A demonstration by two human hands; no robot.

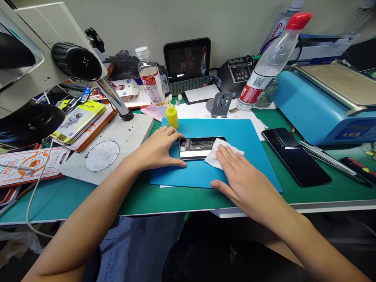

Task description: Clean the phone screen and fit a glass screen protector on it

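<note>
A phone [196,149] lies flat on the blue mat [249,156], its dark glossy face streaked with bright reflections. My left hand [160,149] steadies its left end, fingers at the top corner and thumb at the lower corner. Over the right end of the phone is a folded white tissue [216,158]. My right hand [239,176] presses that tissue down with its fingers together and the thumb held apart. The tissue and fingers hide the phone's right end. Just behind the phone stands a small yellow bottle [172,116].
Microscope [73,58] with pale base [129,137] at left, beside stacked boxes [79,121]. At right lie a black phone [296,156] and tweezers [331,158], near a blue heating-plate machine [308,105]. Behind are a red-capped bottle [264,74], metal stand [222,105] and smart display [188,62].
</note>
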